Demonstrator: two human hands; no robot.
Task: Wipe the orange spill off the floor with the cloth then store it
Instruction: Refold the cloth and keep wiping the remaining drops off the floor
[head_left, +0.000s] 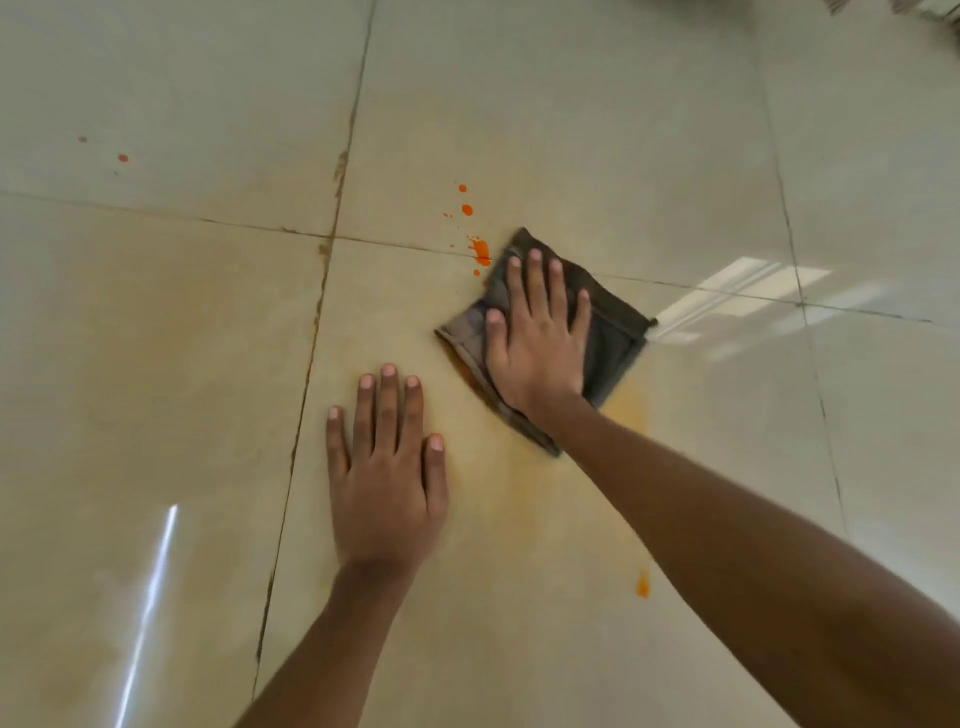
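On the glossy beige tiled floor (156, 364), two small orange drops (122, 157) lie far left, unwiped. The left hand (387, 478) lies flat and open on bare tile, probably propping the person's weight. Bright orange spatter (480, 250) sits along the grout line, just beside the folded grey-brown cloth (613, 338). The right hand (537, 343) presses open-palmed on that cloth, gripping nothing, to drive it over a faint orange smear (519, 478). No container shows.

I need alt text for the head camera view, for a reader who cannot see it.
A right hand presses a dark cloth flat on the tiled floor beside bright orange drops, with a pale orange smear nearer the camera. The left hand rests flat on the floor.
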